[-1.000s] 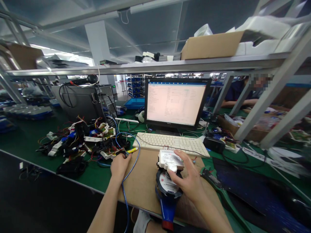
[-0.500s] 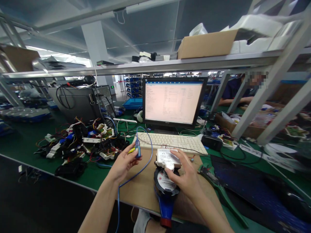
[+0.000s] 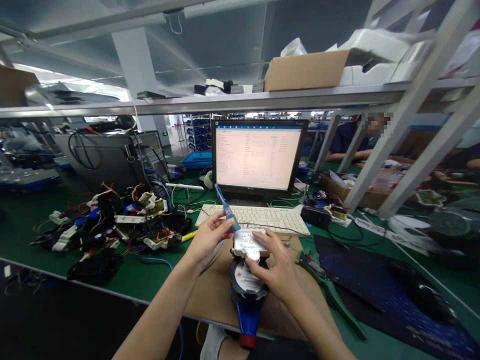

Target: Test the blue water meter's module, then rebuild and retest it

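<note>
My left hand [image 3: 212, 236] pinches a translucent blue cable connector [image 3: 232, 221], tilted, its lower end close to the left upper corner of a white labelled module [image 3: 245, 242]. Fingers and thumb of my right hand [image 3: 273, 260] close around the module's right side and lower tab. Beneath the module is a meter [image 3: 245, 279] with a round white label, a dark ring, a blue pipe body and a red end, resting over the front edge of a brown board [image 3: 202, 300]. Thin wires run from the module's far side. The blue cable trails down behind my left hand.
A keyboard [image 3: 262, 216] and a monitor [image 3: 258, 155] stand behind the meter. On the left lies a heap of wired circuit modules [image 3: 127, 220] with a yellow pen [image 3: 189, 236]. Green-handled pliers [image 3: 333, 295] and a dark mat [image 3: 386, 285] are on the right. A person sits beyond the shelf posts.
My left hand has brought the connector right and up to the module's edge, turning its end downward. The right hand keeps its hold. The view has shifted slightly rightward.
</note>
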`<state>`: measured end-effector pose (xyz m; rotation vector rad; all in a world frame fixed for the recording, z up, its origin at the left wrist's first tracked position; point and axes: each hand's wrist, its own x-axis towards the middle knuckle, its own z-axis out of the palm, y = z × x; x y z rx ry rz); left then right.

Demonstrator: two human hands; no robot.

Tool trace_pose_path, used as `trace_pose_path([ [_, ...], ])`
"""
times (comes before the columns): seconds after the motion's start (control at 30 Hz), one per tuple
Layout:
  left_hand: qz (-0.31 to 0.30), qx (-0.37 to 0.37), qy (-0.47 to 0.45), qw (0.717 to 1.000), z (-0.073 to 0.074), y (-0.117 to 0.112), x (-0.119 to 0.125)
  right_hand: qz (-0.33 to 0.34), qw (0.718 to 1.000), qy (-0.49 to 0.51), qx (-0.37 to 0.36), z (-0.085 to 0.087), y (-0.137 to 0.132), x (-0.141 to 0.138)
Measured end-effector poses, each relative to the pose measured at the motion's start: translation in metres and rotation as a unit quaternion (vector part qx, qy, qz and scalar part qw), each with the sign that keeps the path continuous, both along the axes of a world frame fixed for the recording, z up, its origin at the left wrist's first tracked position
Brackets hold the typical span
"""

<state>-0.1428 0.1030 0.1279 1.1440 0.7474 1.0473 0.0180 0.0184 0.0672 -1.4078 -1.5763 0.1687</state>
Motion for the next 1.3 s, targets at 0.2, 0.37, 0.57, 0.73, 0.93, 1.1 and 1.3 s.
trace_pose_path([
  [0.2, 0.039, 0.189, 0.131, 0.972, -0.006, 0.000, 0.012, -0.001, 1.000, 0.011, 0.006, -0.001, 0.000, 0.000],
  [0.37, 0.059, 0.209, 0.165, 0.962, -0.012, -0.002, 0.014, 0.008, 1.000, 0.013, 0.010, 0.001, 0.000, 0.000],
  [0.57, 0.033, 0.213, 0.146, 0.966, -0.018, -0.001, 0.014, 0.007, 1.000, 0.014, 0.002, 0.004, -0.002, -0.001],
  [0.73, 0.035, 0.221, 0.140, 0.965, -0.020, -0.002, 0.014, 0.002, 1.000, 0.011, 0.002, 0.002, 0.001, 0.001],
  [0.93, 0.050, 0.255, 0.159, 0.953, -0.029, -0.003, 0.012, 0.012, 1.000, 0.015, -0.001, 0.003, -0.004, 0.000],
  [1.1, 0.075, 0.273, 0.185, 0.941, -0.032, -0.003, 0.009, -0.021, 1.000, -0.006, 0.007, 0.009, -0.017, 0.036],
  [1.3, 0.071, 0.263, 0.184, 0.944, -0.033, 0.000, 0.012, -0.321, 0.936, -0.139, 0.029, -0.017, -0.056, 0.180],
])
